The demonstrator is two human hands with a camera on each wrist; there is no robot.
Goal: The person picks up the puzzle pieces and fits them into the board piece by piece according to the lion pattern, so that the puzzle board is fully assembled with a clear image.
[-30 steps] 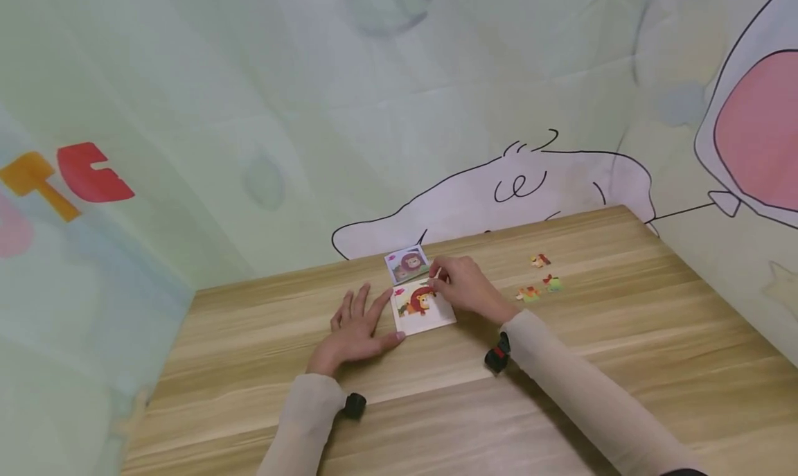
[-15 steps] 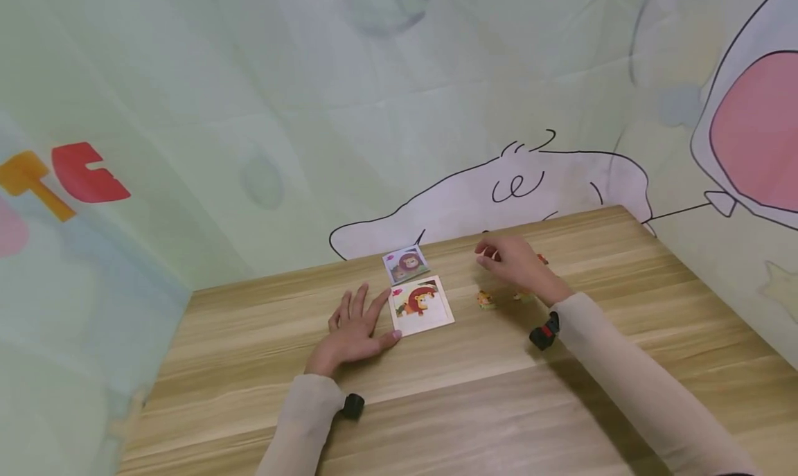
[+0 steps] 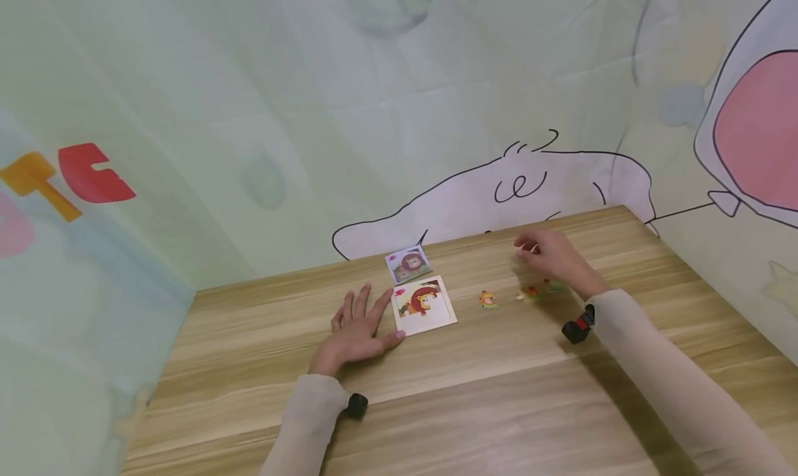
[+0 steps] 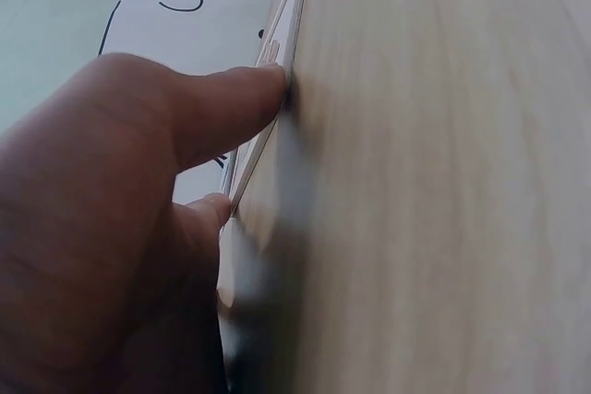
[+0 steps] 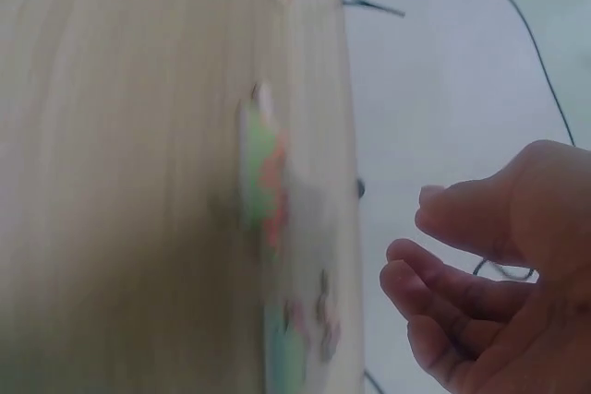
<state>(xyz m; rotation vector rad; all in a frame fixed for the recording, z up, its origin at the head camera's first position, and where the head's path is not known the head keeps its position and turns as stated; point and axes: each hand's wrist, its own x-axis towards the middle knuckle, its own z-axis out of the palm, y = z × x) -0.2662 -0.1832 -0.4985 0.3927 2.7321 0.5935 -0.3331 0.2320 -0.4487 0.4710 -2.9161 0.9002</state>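
My left hand (image 3: pixel 354 330) lies with spread fingers on the table; its thumb and index fingertip touch the left edge of a white puzzle board (image 3: pixel 433 318). A partly filled lion picture (image 3: pixel 420 301) shows on the board, with bare white at the lower right. Above several loose puzzle pieces hovers my right hand (image 3: pixel 557 258), its fingers loosely bent and holding nothing. A lion cub piece (image 3: pixel 488 299) lies right of the board, an orange and green piece (image 3: pixel 530 293) beyond it. The right wrist view shows blurred puzzle pieces (image 5: pixel 263 173) below the hand (image 5: pixel 499 274).
A lion picture card (image 3: pixel 408 264) rests just behind the board. The wooden table (image 3: pixel 449 400) meets a printed cloth backdrop (image 3: pixel 299 116) at its back and sides. Black cameras are worn on both wrists.
My right hand has left the board's upper right corner and moved right over the loose pieces. A dark piece shows in that corner of the board. The left hand stays put.
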